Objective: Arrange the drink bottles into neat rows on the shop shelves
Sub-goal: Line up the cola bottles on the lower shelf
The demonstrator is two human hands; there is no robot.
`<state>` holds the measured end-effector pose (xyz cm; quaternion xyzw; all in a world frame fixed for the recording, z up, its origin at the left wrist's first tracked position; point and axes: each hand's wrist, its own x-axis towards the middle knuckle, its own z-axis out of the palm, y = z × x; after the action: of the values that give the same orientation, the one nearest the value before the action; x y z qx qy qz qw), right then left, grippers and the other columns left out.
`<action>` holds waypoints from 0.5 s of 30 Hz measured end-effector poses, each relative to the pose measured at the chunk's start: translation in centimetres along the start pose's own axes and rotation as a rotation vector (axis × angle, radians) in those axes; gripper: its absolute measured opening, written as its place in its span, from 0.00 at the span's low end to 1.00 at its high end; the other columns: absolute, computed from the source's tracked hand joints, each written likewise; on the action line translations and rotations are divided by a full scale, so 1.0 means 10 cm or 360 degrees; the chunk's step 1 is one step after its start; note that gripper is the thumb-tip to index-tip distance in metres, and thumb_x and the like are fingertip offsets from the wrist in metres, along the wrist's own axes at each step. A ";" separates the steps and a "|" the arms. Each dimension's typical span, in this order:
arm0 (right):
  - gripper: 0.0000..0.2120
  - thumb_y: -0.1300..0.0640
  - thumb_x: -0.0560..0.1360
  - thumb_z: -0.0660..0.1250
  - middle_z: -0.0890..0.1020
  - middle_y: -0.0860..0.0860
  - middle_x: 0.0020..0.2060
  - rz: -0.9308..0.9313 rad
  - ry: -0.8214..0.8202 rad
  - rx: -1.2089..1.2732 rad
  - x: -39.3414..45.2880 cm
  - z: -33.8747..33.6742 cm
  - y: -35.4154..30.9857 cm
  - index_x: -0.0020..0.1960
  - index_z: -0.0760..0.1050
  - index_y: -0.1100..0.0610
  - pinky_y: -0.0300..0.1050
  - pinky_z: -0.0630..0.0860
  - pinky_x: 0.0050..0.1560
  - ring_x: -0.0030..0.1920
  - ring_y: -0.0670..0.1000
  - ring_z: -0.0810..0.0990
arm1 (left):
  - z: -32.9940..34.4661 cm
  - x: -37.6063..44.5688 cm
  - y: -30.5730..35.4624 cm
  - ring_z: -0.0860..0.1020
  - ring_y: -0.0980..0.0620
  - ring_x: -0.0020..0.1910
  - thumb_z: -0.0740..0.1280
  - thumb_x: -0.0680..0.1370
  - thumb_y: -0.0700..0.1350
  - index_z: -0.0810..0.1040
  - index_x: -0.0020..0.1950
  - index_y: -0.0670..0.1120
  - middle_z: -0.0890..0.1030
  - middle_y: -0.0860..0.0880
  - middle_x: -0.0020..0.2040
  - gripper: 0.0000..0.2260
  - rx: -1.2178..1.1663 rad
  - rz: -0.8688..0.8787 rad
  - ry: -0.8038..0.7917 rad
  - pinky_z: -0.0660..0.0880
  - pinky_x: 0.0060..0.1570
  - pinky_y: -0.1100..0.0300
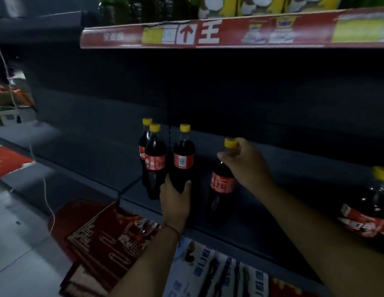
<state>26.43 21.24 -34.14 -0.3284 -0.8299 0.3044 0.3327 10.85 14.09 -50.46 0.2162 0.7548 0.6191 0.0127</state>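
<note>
Your right hand (243, 159) pinches the neck of a dark plastic cola bottle with a yellow cap (221, 183), upright, cap toward 12 o'clock, body hanging at 7 o'clock from your grip. Your left hand (176, 200) wraps the base of a second upright bottle (183, 157) on the dark grey shelf (272, 221).

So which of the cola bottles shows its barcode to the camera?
The bottle the left hand grips low down. Its red label shows a white barcode patch; the others show lettering.
</note>
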 end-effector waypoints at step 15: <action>0.09 0.52 0.72 0.72 0.84 0.52 0.49 0.0177 -0.0261 0.0070 -0.20 -0.92 0.39 0.52 0.77 0.50 0.57 0.77 0.60 0.53 0.53 0.82 | 0.00 -0.25 0.09 0.73 0.72 0.55 0.71 0.77 0.52 0.69 0.70 0.55 0.77 0.62 0.59 0.23 -0.0010 0.0275 -0.1014 0.71 0.53 0.76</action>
<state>35.80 24.76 -32.20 -0.3407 -0.8280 0.3664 0.2532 13.43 13.39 -50.23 0.4623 0.6898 0.5214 0.1963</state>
